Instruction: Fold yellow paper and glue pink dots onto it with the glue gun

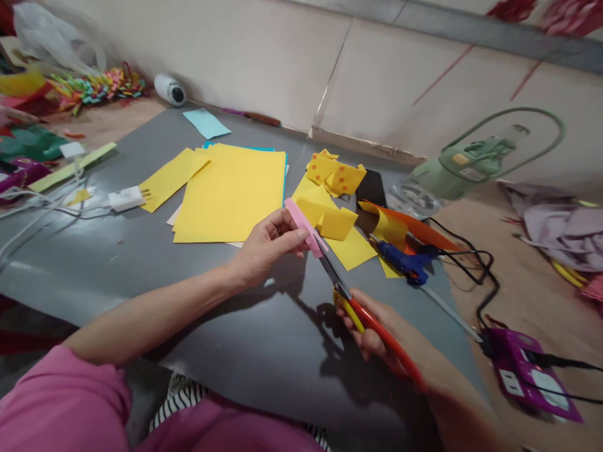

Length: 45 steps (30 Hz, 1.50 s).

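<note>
Pinching a pink paper strip (301, 221) with the left hand (266, 248), just right of the yellow paper stack (230, 194), probably for steadiness; gripping scissors (335, 271) with the right hand (396, 323), nearer and right of the stack, apparently for controlled cutting.

1. This is an indoor papercraft corner; whether in a home or a workshop cannot be told.
2. Craft work shows in the scissors (349, 290), pink paper strip (304, 227), stacked yellow sheets (233, 198) on the grey bench (221, 339), and blue glue gun (405, 260) near its right edge.
3. A multicoloured garland (101, 86) lies past the far left corner.
4. A pale wall (264, 69) stands behind the far edge; a purple power strip (521, 361) lies beyond the right edge.
</note>
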Motion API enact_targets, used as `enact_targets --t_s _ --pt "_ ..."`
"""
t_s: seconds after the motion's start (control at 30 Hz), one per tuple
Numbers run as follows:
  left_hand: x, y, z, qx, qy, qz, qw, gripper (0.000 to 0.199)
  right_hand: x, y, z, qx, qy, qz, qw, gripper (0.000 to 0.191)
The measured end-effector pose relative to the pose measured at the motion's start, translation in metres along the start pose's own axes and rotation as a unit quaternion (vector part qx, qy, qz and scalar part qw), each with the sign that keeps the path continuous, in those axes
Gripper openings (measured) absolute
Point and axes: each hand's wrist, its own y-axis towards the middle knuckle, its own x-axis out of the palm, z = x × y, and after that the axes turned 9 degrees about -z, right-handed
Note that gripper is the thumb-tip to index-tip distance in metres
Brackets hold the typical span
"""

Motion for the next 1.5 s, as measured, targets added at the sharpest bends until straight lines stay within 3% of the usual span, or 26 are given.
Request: enact_targets --t_s 0.2,0.43,0.73,1.17,1.5 --pt "0.000 0.000 0.001 -0.016 0.005 0.009 1.000 0.021 0.001 0.000 -0.001 0.009 0.005 0.002 1.000 0.050" --pt "-0.002 0.000 0.000 -0.013 0.000 0.005 1.000 0.021 0.000 0.002 -0.001 0.072 0.011 0.010 0.997 0.023" --pt "-0.006 0.003 0.009 -0.016 -0.002 0.054 0.998 0.024 0.001 0.002 -0.008 0.090 -0.012 0.020 0.996 0.020" --pt "-0.008 0.002 0.012 -0.052 0.042 0.016 0.998 0.024 0.000 -0.001 -0.015 -0.005 -0.101 0.009 0.995 0.058" --pt "-0.006 0.001 0.015 -0.065 0.046 0.004 0.997 0.020 0.001 -0.003 -0.018 0.018 -0.079 -0.009 0.997 0.062"
